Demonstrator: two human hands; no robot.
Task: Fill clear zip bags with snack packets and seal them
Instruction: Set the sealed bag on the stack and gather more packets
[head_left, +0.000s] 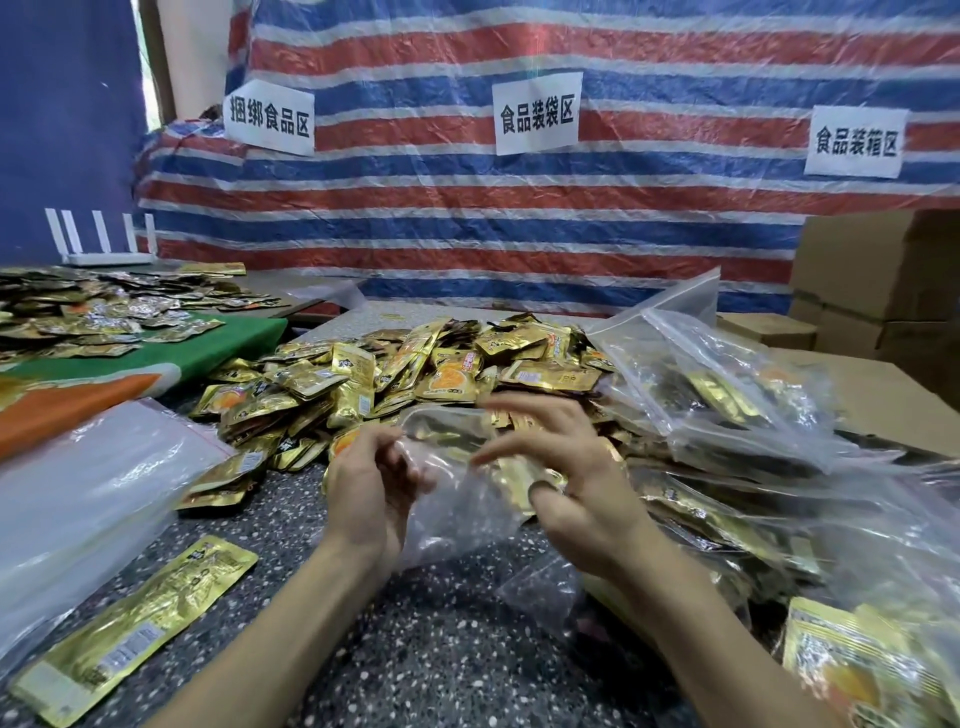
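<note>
Clear bag (457, 525) held between both hands above the table (415, 660), just in front of the packets (415, 364) heaped at centre. The left hand (363, 493) pinches the left edge of the bag mouth with curled fingers. The right hand (582, 483) has its fingers spread and blurred over the opposite edge; whether they grasp the film cannot be told.

Gold shows through the upper half of the bag, but it is unclear whether it lies inside or belongs to the heap behind. The lower half shows only speckled table. To the right lie filled bags (727, 395); to the left, flat empty bags (78, 493); one loose packet (130, 634) lies near the left forearm.

Step in hand, as judged: opening the mouth of a bag ahead of filling. The next move would call for one hand to hold the mouth spread while the other gathers packets from the heap and feeds them in. The thin film is likely to collapse or slip if the pinch loosens.
</note>
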